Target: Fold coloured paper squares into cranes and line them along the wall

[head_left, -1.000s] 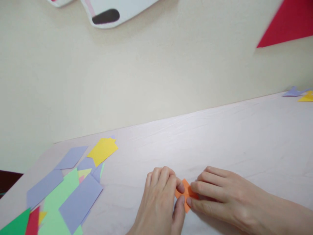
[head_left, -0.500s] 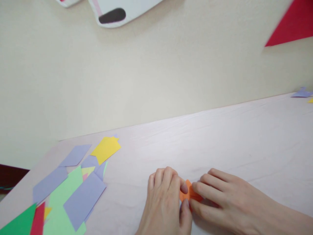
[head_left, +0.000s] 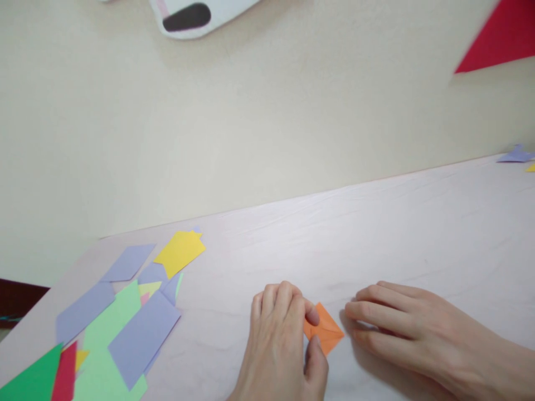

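Observation:
A small square of orange paper [head_left: 328,332] with crease lines lies on the table, one corner pointing right. My left hand [head_left: 281,340] has its thumb and index finger on the paper's left part, which they hide. The other fingers of that hand are bent and rest on the tabletop. To the right of the paper, a short gap away, my right hand [head_left: 412,328] lies low over the table with its fingers stretched towards it and nothing in them.
Cut paper pieces in lilac [head_left: 145,340], yellow [head_left: 180,253], light green [head_left: 111,323], dark green [head_left: 33,376] and red [head_left: 66,372] overlap at the left. A folded lilac paper piece [head_left: 516,155] sits at the far right edge. Behind the table [head_left: 376,239] rises a pale wall [head_left: 251,122].
My right hand has let go of the orange paper and drawn back to the right, uncovering its right corner. My left hand stays on the paper. The view has shifted slightly.

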A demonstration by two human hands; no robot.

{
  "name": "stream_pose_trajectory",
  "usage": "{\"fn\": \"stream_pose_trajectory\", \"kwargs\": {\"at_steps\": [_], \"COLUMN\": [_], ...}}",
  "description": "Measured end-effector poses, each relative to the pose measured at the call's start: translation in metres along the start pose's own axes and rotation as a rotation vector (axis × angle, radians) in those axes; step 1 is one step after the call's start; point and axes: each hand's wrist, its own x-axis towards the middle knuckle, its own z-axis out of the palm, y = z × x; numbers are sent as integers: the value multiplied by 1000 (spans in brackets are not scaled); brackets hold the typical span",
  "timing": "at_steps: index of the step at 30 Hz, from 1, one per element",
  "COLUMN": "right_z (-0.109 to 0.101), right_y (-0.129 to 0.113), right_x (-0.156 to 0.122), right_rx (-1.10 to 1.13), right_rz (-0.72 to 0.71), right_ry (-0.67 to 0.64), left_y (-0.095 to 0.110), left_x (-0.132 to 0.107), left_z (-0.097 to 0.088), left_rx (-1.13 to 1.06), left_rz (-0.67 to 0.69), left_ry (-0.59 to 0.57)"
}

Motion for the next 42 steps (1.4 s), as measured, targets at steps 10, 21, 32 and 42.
{"fn": "stream_pose_trajectory", "kwargs": {"at_steps": [10,21,32,42], "right_z": [-8,6,9,5], "right_y": [-7,-13,-12,-6], "right_x": [9,13,14,11], "right_rx": [78,11,88,164], "right_rz": [-68,-61,-3,50], "right_ry": [-65,-112,-94,-86], "left_y": [1,4,3,-11], "left_x": [0,2,-1,-3], "left_z": [-9,-4,-5,-9], "left_rx": [28,56,-10,17], "left_rz": [33,22,-11,258], "left_ry": [-61,-28,-47,73]}}
